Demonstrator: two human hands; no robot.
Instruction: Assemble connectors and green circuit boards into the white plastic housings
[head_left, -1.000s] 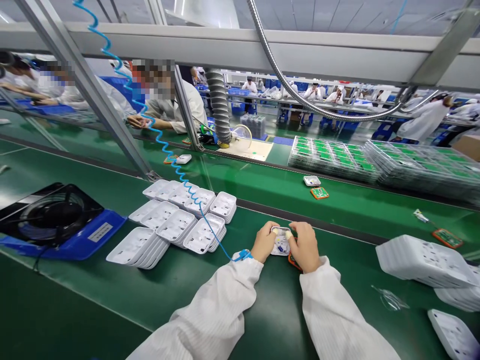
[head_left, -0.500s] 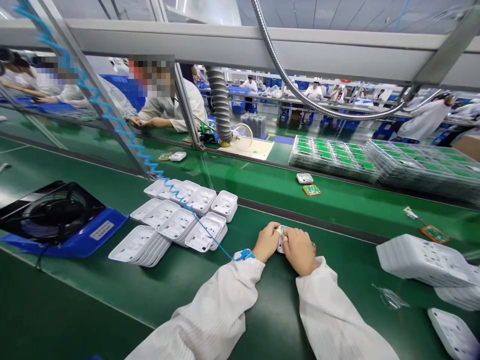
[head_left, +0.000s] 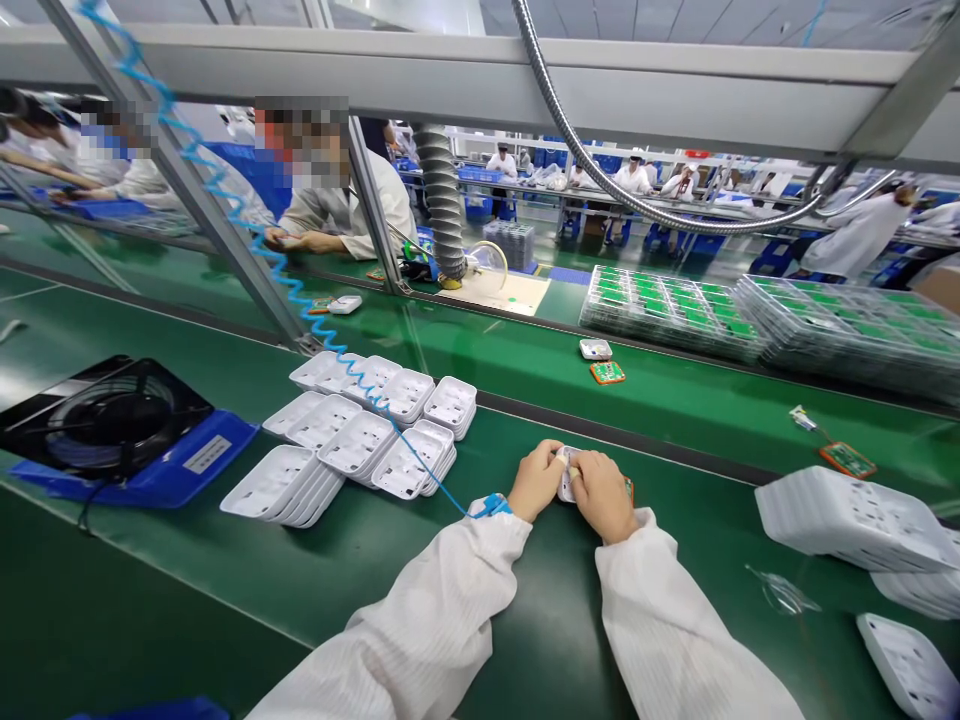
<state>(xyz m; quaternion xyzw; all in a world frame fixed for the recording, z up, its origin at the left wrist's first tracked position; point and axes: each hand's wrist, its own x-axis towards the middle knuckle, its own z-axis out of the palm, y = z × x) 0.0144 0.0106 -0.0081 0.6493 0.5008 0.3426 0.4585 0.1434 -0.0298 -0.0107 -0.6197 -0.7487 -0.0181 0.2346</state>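
Note:
My left hand and my right hand are closed together around a small white plastic housing on the green bench. An orange-edged circuit board peeks out under my right hand. Both thumbs wear pale finger cots and press on the housing's top. A blue wrist strap with a coiled blue cord sits on my left wrist. Both sleeves are white.
Stacks of white housings lie left of my hands, more white covers at right. A black fan on a blue base stands far left. Boards and housings ride the conveyor; trays of green boards behind. Other people work across the line.
My hands have drawn closer together over the housing, covering most of it and the board. The items on the conveyor have moved to the left.

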